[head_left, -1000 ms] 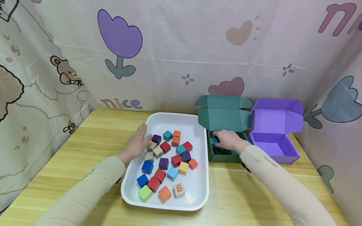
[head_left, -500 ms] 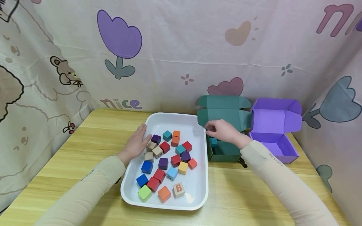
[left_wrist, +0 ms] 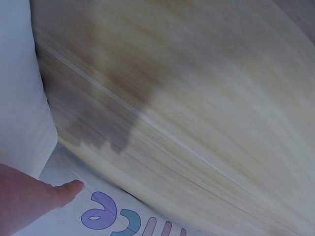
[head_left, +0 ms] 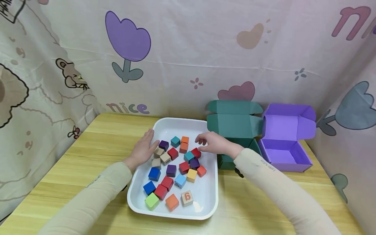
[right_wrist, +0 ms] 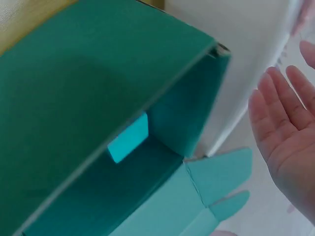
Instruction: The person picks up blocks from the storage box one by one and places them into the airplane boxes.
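A white tray (head_left: 203, 199) holds several colored wooden cubes. My left hand (head_left: 139, 151) rests along its upper left rim with straight fingers, near a dark purple cube (head_left: 164, 145). Over the tray's right side, my right hand (head_left: 215, 143) has loosely bent fingers holding nothing. Its fingertips are just above a red cube (head_left: 196, 152), beside a teal cube (head_left: 189, 157). The right wrist view shows the open palm side of that hand beyond the green box (right_wrist: 88, 83), which has a teal cube (right_wrist: 130, 138) inside.
To the right of the tray, a purple box (head_left: 288, 166) stands with its lid raised, next to the green one. A printed cloth (head_left: 176, 49) hangs behind the wooden table (head_left: 117, 130). A cube marked 6 (head_left: 187, 197) lies at the tray's near end.
My right hand has come out of the green box, leaving a teal cube in it, and has moved left over the tray. The left hand has stayed at the rim.
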The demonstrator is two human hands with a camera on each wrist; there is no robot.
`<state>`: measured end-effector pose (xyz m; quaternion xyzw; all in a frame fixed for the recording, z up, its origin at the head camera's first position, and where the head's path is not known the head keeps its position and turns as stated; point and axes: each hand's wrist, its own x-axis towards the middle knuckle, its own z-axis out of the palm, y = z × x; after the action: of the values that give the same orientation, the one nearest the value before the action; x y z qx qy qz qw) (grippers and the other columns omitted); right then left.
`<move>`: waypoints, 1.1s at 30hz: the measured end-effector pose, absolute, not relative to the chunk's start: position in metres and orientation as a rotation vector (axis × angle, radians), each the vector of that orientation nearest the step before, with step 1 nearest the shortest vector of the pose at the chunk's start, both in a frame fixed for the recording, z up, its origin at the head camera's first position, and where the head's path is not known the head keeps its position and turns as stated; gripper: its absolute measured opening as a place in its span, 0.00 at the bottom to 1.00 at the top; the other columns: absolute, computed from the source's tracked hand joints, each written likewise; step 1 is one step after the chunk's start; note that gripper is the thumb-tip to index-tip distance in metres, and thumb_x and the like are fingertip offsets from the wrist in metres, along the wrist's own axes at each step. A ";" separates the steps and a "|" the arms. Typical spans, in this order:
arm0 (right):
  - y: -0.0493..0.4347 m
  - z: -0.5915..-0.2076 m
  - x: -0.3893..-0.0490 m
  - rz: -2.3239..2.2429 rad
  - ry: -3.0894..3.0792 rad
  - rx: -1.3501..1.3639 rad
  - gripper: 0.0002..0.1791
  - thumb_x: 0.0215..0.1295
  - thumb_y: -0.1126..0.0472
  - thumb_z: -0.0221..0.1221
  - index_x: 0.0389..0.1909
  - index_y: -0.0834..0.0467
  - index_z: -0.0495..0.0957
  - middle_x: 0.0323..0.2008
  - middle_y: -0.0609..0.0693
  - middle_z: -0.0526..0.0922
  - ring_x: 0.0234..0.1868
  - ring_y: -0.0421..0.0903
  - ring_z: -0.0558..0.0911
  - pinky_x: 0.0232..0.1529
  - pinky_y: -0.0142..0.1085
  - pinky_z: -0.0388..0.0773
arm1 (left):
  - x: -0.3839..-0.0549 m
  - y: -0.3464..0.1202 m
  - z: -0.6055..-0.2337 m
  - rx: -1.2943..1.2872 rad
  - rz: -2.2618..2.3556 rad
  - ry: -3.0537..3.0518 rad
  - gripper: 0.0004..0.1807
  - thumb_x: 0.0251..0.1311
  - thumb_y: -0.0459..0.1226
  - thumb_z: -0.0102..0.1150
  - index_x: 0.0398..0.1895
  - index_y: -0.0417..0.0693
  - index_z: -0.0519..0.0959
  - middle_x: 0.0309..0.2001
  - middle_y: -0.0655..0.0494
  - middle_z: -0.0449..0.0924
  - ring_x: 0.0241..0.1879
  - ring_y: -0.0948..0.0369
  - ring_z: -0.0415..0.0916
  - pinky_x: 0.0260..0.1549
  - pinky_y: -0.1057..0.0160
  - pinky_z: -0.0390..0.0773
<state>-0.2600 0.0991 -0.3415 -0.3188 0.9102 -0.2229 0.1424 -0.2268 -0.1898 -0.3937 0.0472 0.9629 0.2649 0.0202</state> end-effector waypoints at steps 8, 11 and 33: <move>0.083 -0.360 -0.265 -0.467 2.606 -0.855 0.24 0.57 0.61 0.64 0.56 0.57 0.75 0.54 0.52 0.79 0.54 0.48 0.76 0.55 0.40 0.79 | -0.228 -0.190 -0.395 0.154 0.829 2.992 0.36 0.71 0.49 0.35 0.73 0.37 0.42 0.74 0.40 0.39 0.73 0.42 0.37 0.70 0.42 0.46; 0.079 -0.364 -0.265 -0.396 2.616 -0.846 0.24 0.57 0.63 0.64 0.56 0.57 0.75 0.54 0.52 0.78 0.54 0.48 0.76 0.57 0.41 0.78 | -0.228 -0.190 -0.396 0.149 0.821 2.990 0.36 0.71 0.49 0.36 0.73 0.38 0.41 0.75 0.40 0.38 0.73 0.42 0.37 0.70 0.42 0.46; 0.076 -0.367 -0.264 -0.272 2.699 -0.757 0.18 0.56 0.62 0.65 0.48 0.56 0.77 0.40 0.49 0.81 0.40 0.43 0.76 0.47 0.36 0.81 | -0.228 -0.190 -0.396 0.134 0.815 2.990 0.36 0.71 0.49 0.35 0.73 0.37 0.41 0.75 0.40 0.38 0.73 0.42 0.37 0.70 0.43 0.46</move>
<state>-0.2641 0.0764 -0.3671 -0.2654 0.9456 -0.0952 0.1620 -0.2285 -0.1896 -0.3957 0.0431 0.9637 0.2628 0.0199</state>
